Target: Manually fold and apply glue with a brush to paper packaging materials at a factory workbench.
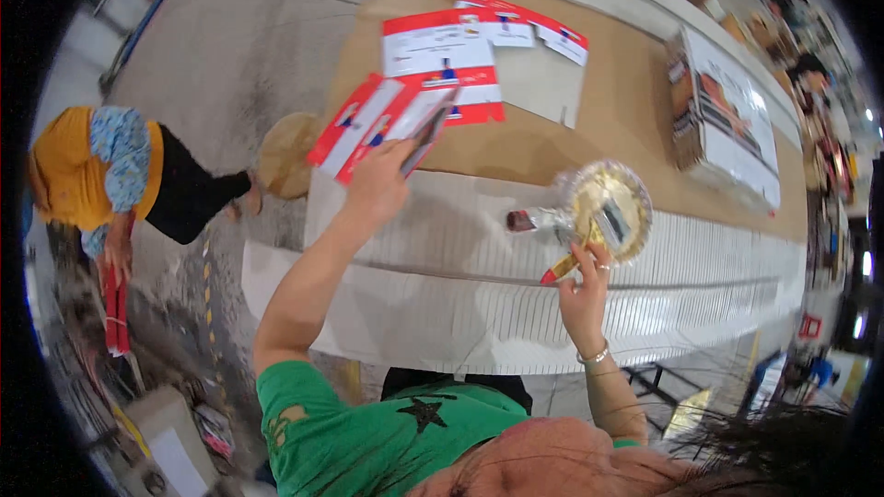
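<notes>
L hand [379,175], arm out fwd, closed on red/wht cards [361,129]; R hand [586,290] curled round red-tipped tube [563,267].

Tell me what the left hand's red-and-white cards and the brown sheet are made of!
The cards look like printed paper or card, flat and thin; blur hides their finish. The brown sheet seems matte cardboard: plain tan, without bright glare.
</notes>
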A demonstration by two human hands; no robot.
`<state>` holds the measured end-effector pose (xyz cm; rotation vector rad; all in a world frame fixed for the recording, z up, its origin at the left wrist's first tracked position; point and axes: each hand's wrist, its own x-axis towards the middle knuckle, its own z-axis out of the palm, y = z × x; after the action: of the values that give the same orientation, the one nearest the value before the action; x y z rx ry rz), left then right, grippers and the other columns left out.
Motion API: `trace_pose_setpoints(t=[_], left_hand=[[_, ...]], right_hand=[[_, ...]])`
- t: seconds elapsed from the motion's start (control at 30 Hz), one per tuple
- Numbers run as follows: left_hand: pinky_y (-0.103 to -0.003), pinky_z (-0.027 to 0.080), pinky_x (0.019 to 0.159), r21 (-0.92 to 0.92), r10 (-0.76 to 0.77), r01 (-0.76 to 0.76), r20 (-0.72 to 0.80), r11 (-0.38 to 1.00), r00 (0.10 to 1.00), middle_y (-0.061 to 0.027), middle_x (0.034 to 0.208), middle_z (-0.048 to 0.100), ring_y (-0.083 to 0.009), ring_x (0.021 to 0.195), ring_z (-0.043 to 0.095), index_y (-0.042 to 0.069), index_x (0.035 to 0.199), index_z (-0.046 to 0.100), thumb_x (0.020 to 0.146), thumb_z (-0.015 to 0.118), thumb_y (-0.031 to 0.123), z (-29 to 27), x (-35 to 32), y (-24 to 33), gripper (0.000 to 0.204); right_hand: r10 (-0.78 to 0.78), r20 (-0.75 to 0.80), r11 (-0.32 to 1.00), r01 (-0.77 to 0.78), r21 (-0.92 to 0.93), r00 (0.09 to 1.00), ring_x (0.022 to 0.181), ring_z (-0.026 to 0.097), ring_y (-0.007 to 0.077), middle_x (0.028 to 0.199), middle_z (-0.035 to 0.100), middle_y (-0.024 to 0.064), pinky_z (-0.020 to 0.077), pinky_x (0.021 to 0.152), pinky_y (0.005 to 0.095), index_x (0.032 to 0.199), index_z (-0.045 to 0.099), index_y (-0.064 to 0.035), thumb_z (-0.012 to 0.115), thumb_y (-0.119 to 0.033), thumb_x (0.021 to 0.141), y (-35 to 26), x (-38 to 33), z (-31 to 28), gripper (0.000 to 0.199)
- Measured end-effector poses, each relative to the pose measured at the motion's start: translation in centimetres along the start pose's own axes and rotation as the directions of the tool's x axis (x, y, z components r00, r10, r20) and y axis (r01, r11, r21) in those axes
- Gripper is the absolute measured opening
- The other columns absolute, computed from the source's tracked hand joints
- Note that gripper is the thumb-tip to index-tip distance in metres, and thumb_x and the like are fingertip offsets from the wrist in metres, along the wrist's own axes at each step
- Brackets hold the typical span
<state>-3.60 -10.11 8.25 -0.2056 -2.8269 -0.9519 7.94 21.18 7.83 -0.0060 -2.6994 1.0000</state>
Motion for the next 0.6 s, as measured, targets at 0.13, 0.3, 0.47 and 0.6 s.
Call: trace_pose_setpoints(t=[0.13, 0.3, 0.47, 0.6], left_hand=[[-0.039, 0.045, 0.088, -0.035, 0.043, -0.048, -0.122, 0.998, 0.992, -0.019, 0.115, 0.056, -0.0343, 0.103, 0.055, 0.0, 0.113, 0.056, 0.069, 0.046, -0.007, -2.2, -1.5, 1.3, 0.045], [-0.038, 0.046, 0.087, 0.039, 0.085, -0.078, -0.236, 0.996, 0.968, -0.0192, 0.118, 0.054, -0.0341, 0.103, 0.055, 0.001, 0.114, 0.056, 0.069, 0.046, -0.009, -4.1, -3.7, 4.8, 0.047], [-0.037, 0.047, 0.085, 0.053, 0.131, -0.12, -0.315, 0.991, 0.94, -0.0195, 0.118, 0.055, -0.0345, 0.102, 0.056, -0.001, 0.111, 0.058, 0.07, 0.046, -0.011, -7.8, -7.1, 10.0, 0.044], [-0.036, 0.048, 0.083, 0.118, 0.154, -0.117, -0.382, 0.986, 0.911, -0.0184, 0.118, 0.056, -0.0333, 0.101, 0.058, -0.002, 0.11, 0.058, 0.07, 0.046, -0.012, -9.7, -10.5, 12.7, 0.043]], right_hand=[[0.042, 0.007, 0.99, -0.043, 0.131, 0.999, 0.094, 0.053, 0.0182, 0.107, 0.054, 0.0099, 0.0442, 0.072, 0.0238, 0.11, 0.058, -0.0026, 0.05, 0.005, 0.08, -0.8, 1.3, -1.7, 0.032], [-0.05, 0.167, 0.819, -0.055, 0.572, 0.985, 0.082, 0.057, 0.0122, 0.091, 0.061, 0.0076, 0.0462, 0.071, 0.024, 0.115, 0.053, 0.0026, 0.059, -0.012, 0.085, -8.9, 8.5, -0.1, 0.034], [-0.086, 0.267, 0.656, -0.147, 0.74, 0.96, 0.079, 0.057, 0.0096, 0.09, 0.061, 0.0083, 0.0475, 0.067, 0.0238, 0.12, 0.047, 0.0047, 0.061, -0.016, 0.085, -15.9, 13.5, 2.2, 0.043], [-0.254, 0.097, 0.46, 0.032, 0.887, 0.962, 0.074, 0.058, 0.0097, 0.095, 0.061, 0.011, 0.0484, 0.062, 0.0241, 0.121, 0.045, 0.0041, 0.06, -0.01, 0.084, -17.8, 11.7, 2.9, 0.043]])
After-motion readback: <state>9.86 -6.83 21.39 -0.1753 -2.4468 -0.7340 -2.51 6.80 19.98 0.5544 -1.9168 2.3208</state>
